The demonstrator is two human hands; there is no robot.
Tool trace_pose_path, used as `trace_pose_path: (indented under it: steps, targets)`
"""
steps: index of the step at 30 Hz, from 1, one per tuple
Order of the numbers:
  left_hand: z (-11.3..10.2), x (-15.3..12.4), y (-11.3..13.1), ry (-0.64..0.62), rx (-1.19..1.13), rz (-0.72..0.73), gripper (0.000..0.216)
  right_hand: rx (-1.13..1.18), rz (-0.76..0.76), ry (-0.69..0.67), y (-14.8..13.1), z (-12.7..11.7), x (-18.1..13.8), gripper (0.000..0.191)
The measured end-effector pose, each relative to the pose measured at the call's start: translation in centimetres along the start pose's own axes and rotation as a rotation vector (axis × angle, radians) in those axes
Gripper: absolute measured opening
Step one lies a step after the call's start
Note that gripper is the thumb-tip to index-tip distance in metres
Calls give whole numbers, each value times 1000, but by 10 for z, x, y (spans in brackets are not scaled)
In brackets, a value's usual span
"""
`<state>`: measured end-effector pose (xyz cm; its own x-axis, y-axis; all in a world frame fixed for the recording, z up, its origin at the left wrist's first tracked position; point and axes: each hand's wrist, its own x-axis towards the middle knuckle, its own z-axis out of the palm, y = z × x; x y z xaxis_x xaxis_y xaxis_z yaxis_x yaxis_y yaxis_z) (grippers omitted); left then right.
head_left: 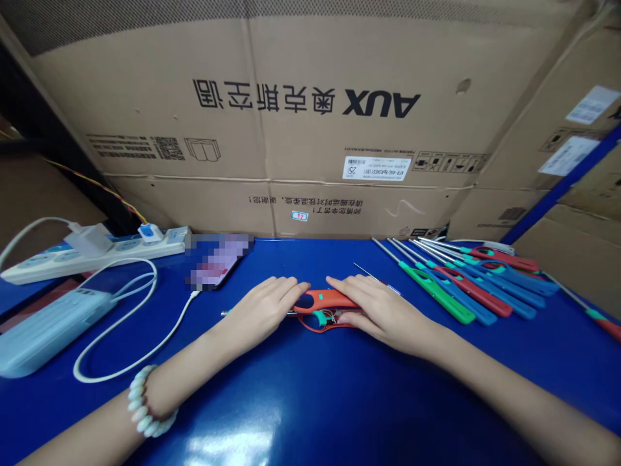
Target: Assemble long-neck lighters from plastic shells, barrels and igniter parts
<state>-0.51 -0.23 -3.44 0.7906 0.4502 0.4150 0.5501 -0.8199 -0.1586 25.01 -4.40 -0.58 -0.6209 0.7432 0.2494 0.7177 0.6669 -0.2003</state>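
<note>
A red long-necked gas lighter (334, 298) lies between my hands above the blue tabletop, its handle split into two shells. The upper shell is lifted off the lower shell (310, 325), and a teal trigger (321, 317) with thin wires shows in the gap. My left hand (264, 307) is closed over the metal neck and front end, whose tip (224, 313) sticks out to the left. At the rear of the handle, my right hand (376, 310) pinches the shells between thumb and fingers. Its grip hides the handle's end. A thin screwdriver (388, 285) lies behind my right hand.
Several lighters in green, blue and red (436, 294) lie fanned out at the right, with another red-handled one (604, 322) at the far right edge. A phone (220, 262), a white cable, a power strip (97, 249) and a light-blue power bank (53, 330) occupy the left. Cardboard (301, 142) walls the back.
</note>
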Motion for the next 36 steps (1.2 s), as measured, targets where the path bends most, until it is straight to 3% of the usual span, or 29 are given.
trace_pose_path:
  steps: [8,15,27,36]
  targets:
    - [-2,2,3,-23,-22,13,32,140,30,-28,1,-5,1,29]
    - [-7,3,-6,-13,29,7,26,107,106,-3,3,-6,3,16]
    - [-10,3,-12,-146,-125,-111,30,84,109,-102,4,-3,2,17]
    - [-15,3,-7,-203,-260,-58,23,58,154,-142,6,-3,2,18]
